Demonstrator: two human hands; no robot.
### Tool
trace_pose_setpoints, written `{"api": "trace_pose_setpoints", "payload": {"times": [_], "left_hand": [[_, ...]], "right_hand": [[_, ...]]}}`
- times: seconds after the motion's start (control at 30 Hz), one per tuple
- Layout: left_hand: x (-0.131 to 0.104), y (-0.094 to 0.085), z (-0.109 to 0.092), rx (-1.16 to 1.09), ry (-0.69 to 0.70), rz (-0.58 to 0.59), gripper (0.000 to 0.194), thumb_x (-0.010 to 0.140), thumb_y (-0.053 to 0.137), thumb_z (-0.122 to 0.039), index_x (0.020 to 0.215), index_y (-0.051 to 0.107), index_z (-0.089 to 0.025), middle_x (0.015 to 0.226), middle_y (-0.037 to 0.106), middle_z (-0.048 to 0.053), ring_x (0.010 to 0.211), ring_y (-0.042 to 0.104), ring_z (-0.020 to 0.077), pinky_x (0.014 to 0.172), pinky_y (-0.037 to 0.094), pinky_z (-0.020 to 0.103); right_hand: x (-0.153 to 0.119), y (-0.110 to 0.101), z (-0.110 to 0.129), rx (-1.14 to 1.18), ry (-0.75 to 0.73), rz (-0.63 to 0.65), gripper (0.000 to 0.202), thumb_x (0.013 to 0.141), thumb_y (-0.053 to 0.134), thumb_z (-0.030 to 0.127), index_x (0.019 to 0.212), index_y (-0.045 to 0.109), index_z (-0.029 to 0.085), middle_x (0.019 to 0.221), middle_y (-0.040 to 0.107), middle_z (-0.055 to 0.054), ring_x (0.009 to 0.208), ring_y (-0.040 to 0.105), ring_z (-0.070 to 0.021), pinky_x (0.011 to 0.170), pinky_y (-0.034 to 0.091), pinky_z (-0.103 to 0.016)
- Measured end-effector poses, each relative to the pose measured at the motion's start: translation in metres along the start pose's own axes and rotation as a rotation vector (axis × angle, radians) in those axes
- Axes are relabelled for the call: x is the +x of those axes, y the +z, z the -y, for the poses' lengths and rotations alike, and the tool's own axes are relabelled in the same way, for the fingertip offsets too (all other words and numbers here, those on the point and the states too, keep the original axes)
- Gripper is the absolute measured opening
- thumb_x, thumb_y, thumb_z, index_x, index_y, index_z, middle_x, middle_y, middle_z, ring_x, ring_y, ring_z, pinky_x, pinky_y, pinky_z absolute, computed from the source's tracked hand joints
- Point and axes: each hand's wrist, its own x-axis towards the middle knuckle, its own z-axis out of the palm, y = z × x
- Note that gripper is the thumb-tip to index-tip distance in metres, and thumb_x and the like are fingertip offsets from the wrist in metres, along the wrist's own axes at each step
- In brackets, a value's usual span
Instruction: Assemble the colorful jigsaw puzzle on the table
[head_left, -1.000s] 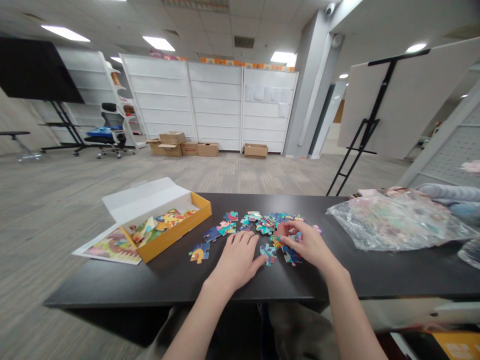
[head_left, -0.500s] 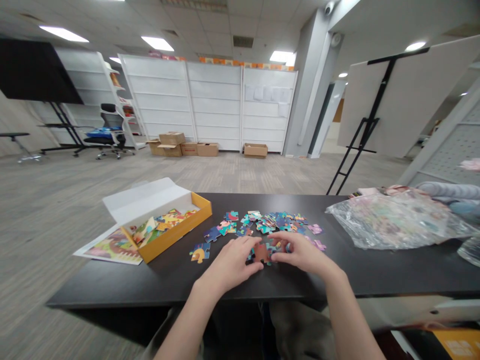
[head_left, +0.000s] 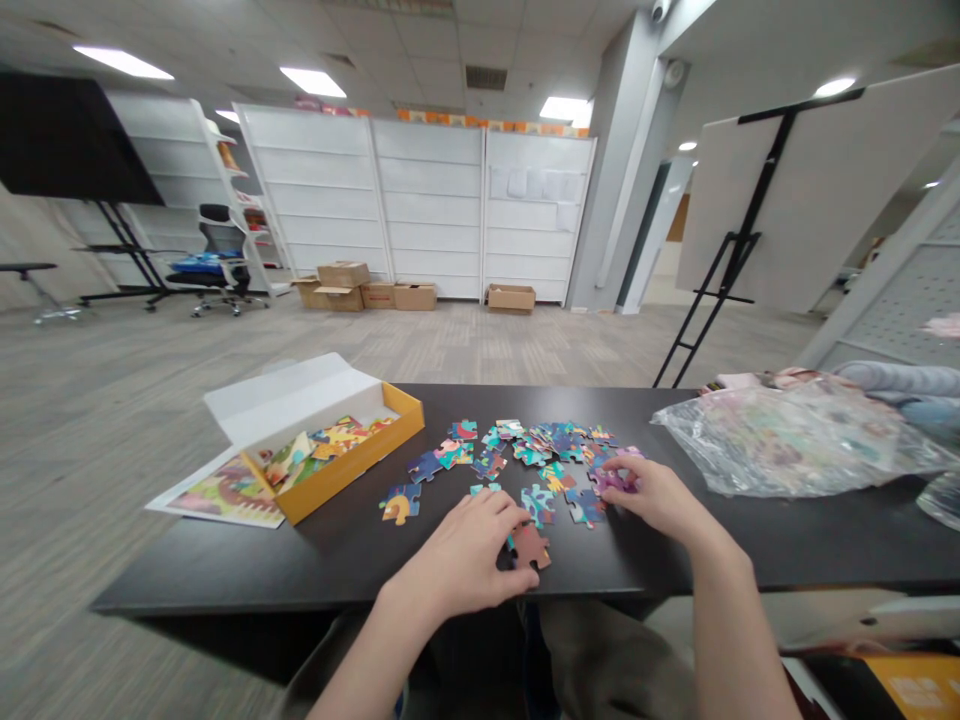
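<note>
My left hand (head_left: 469, 550) is curled low over the front of the table, thumb and fingers around a reddish-brown puzzle piece (head_left: 531, 547). Part of that piece is hidden under the fingers. To the right, my right hand (head_left: 660, 500) pinches a purple puzzle piece (head_left: 616, 480) at the right side of the pile. Between the hands lie a teal puzzle piece (head_left: 538, 504) and a dark blue puzzle piece (head_left: 584, 506). Behind them, several colourful puzzle pieces (head_left: 555, 440) are heaped and partly overlap. An orange-and-blue puzzle piece (head_left: 401, 505) lies apart, left of my left hand.
An open yellow box (head_left: 352, 470) holding more pieces stands on the left of the black table (head_left: 330, 560), over a printed picture sheet (head_left: 225, 495). Clear plastic bags (head_left: 795, 440) lie on the right. Beyond are an easel-like stand (head_left: 739, 245) and cardboard boxes (head_left: 341, 290).
My right hand has moved right, from the middle pieces to the purple piece. My left hand has drawn the reddish-brown piece nearer the front edge, uncovering pieces between the hands.
</note>
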Motion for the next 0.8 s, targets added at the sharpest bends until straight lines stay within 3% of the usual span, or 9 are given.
{"api": "trace_pose_setpoints", "payload": {"times": [0.2, 0.3, 0.47, 0.6, 0.8], "left_hand": [[0.007, -0.002, 0.003, 0.045, -0.022, -0.026, 0.033, 0.084, 0.067, -0.037, 0.113, 0.063, -0.025, 0.112, 0.062, 0.005, 0.110, 0.057, 0.0248, 0.098, 0.045, 0.039], [0.009, -0.001, 0.004, 0.046, -0.024, -0.041, 0.031, 0.085, 0.066, -0.036, 0.114, 0.062, -0.024, 0.113, 0.062, 0.005, 0.111, 0.056, 0.0248, 0.099, 0.044, 0.039], [0.008, -0.002, 0.006, 0.070, -0.036, -0.035, 0.030, 0.084, 0.059, -0.028, 0.114, 0.061, -0.025, 0.115, 0.062, 0.005, 0.111, 0.055, 0.0250, 0.099, 0.044, 0.040], [0.006, -0.003, 0.005, 0.105, -0.038, -0.019, 0.029, 0.082, 0.054, -0.022, 0.110, 0.060, -0.024, 0.116, 0.061, 0.005, 0.111, 0.055, 0.0243, 0.099, 0.043, 0.040], [0.005, -0.005, 0.004, 0.120, -0.014, -0.033, 0.035, 0.080, 0.054, -0.019, 0.114, 0.060, -0.024, 0.118, 0.062, 0.006, 0.113, 0.054, 0.0248, 0.100, 0.042, 0.040]], "right_hand": [[0.005, 0.004, -0.005, -0.013, -0.054, -0.074, 0.024, 0.072, 0.069, 0.033, 0.092, 0.074, 0.023, 0.093, 0.074, -0.006, 0.085, 0.069, -0.0237, 0.077, 0.051, -0.032], [0.006, 0.003, -0.010, -0.014, -0.044, -0.096, 0.025, 0.073, 0.068, 0.034, 0.093, 0.074, 0.022, 0.096, 0.073, -0.007, 0.085, 0.069, -0.0238, 0.079, 0.051, -0.033], [0.000, -0.003, -0.013, 0.000, -0.015, 0.014, 0.026, 0.074, 0.066, 0.034, 0.094, 0.075, 0.022, 0.088, 0.074, -0.005, 0.078, 0.068, -0.0228, 0.074, 0.051, -0.033], [-0.003, -0.004, -0.011, -0.004, -0.031, 0.105, 0.028, 0.076, 0.059, 0.025, 0.098, 0.075, 0.021, 0.092, 0.075, -0.006, 0.082, 0.069, -0.0234, 0.078, 0.051, -0.034], [0.000, 0.001, -0.017, -0.083, -0.011, 0.048, 0.035, 0.073, 0.057, 0.014, 0.101, 0.077, 0.021, 0.115, 0.072, -0.011, 0.104, 0.068, -0.0270, 0.096, 0.048, -0.037]]}}
